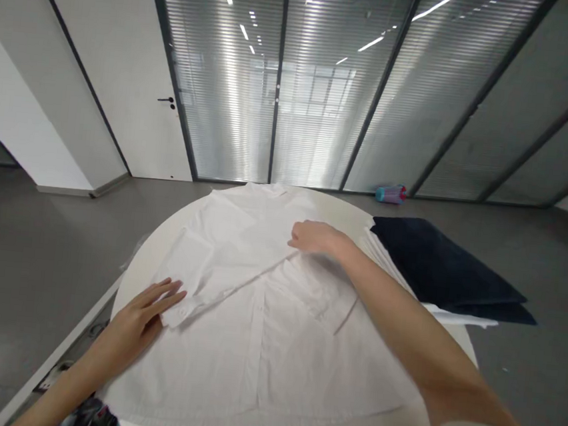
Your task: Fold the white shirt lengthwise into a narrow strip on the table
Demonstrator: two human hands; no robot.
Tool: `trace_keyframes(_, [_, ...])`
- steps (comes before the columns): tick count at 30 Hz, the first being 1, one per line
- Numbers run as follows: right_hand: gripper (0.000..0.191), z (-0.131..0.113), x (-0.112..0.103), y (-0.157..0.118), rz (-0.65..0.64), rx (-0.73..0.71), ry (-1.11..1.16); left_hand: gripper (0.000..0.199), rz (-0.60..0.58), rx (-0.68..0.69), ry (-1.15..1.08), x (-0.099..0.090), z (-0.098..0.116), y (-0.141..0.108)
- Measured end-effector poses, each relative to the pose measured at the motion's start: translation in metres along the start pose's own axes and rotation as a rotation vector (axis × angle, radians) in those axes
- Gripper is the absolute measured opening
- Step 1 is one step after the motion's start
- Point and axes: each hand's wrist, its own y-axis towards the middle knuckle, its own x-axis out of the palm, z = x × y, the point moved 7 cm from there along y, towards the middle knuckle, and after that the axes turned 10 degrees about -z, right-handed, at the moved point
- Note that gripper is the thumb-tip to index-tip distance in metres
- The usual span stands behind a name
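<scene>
Because the white shirt (207, 380) spreads across most of the round table (140, 271), beneath both hands, a hard tug could drag the whole garment askew, its far end slipping over the rim beyond the grip. To the right of the grip, the dark folded cloth (430, 260) overhangs that rim; the right forearm (395, 311), so close, might nudge it off. Smaller trouble could start at the right hand (316, 236), whose fingers are curled closed on the shirt: uneven lifting would bunch the layers. The left hand (154, 311) lies spread, gripping nothing, fingertips at the cuff (181, 310); too light a press might let that end skew.

The shirt's collar end points away from the person, past the grip, with the hem nearest; its long axis follows the button placket (256, 331). From the right hand a folded edge (258, 277) slants back toward the cuff, though white on white hides which sleeve this is.
</scene>
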Motion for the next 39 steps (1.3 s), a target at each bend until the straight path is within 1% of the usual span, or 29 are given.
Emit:
trace_keyframes(1, [0.041, -0.004, -0.007, 0.006, 0.019, -0.034, 0.024, 0.059, -0.002, 0.003, 0.002, 0.001, -0.001, 0.000])
trace_keyframes(3, [0.053, -0.005, -0.018, 0.025, 0.122, -0.068, 0.070, 0.059, 0.004, 0.011, 0.002, 0.002, -0.002, 0.000])
trace_keyframes(5, [0.059, 0.005, -0.020, 0.049, 0.237, -0.038, 0.101, 0.061, 0.020, 0.028, 0.001, 0.002, -0.001, 0.001])
trace_keyframes(6, [0.062, 0.013, -0.015, 0.062, 0.262, -0.008, 0.111, 0.063, 0.020, 0.044, 0.002, 0.001, 0.001, 0.001])
trace_keyframes(7, [0.065, 0.023, -0.007, 0.075, 0.262, 0.032, 0.124, 0.064, 0.013, 0.058, 0.003, 0.001, 0.003, 0.002])
trace_keyframes(9, [0.071, 0.042, 0.011, 0.098, 0.232, 0.110, 0.156, 0.066, -0.017, 0.068, 0.007, 0.000, 0.007, 0.003])
trace_keyframes(11, [0.076, 0.058, 0.024, 0.114, 0.212, 0.170, 0.191, 0.064, -0.034, 0.047, 0.016, -0.001, 0.007, 0.004])
trace_keyframes(14, [0.080, 0.071, 0.031, 0.128, 0.190, 0.198, 0.225, 0.060, -0.048, 0.032, 0.043, 0.001, 0.005, 0.004])
trace_keyframes(20, [0.080, 0.090, 0.024, 0.139, 0.206, 0.241, 0.255, 0.057, -0.096, 0.011, 0.050, 0.006, -0.001, 0.003])
trace_keyframes(23, [0.078, 0.099, 0.026, 0.143, 0.188, 0.253, 0.272, 0.056, -0.113, 0.006, 0.056, 0.004, 0.001, 0.003])
trace_keyframes(27, [0.082, 0.104, 0.024, 0.146, 0.227, 0.277, 0.247, 0.055, -0.137, 0.008, 0.048, 0.001, 0.005, 0.005])
trace_keyframes(32, [0.082, 0.102, 0.024, 0.147, 0.203, 0.266, 0.228, 0.072, -0.182, 0.042, 0.061, 0.001, 0.008, 0.002])
trace_keyframes(33, [0.082, 0.102, 0.023, 0.147, 0.207, 0.266, 0.222, 0.072, -0.185, 0.049, 0.056, 0.002, 0.006, 0.002])
trace_keyframes(34, [0.081, 0.101, 0.021, 0.146, 0.220, 0.257, 0.210, 0.066, -0.184, 0.051, 0.047, 0.001, 0.004, 0.002])
trace_keyframes(36, [0.078, 0.095, 0.016, 0.144, 0.263, 0.208, 0.184, 0.052, -0.165, 0.029, 0.021, -0.002, -0.002, 0.005])
trace_keyframes(39, [0.075, 0.083, 0.010, 0.146, 0.305, 0.144, 0.187, 0.044, -0.083, -0.027, 0.007, -0.015, -0.003, 0.022])
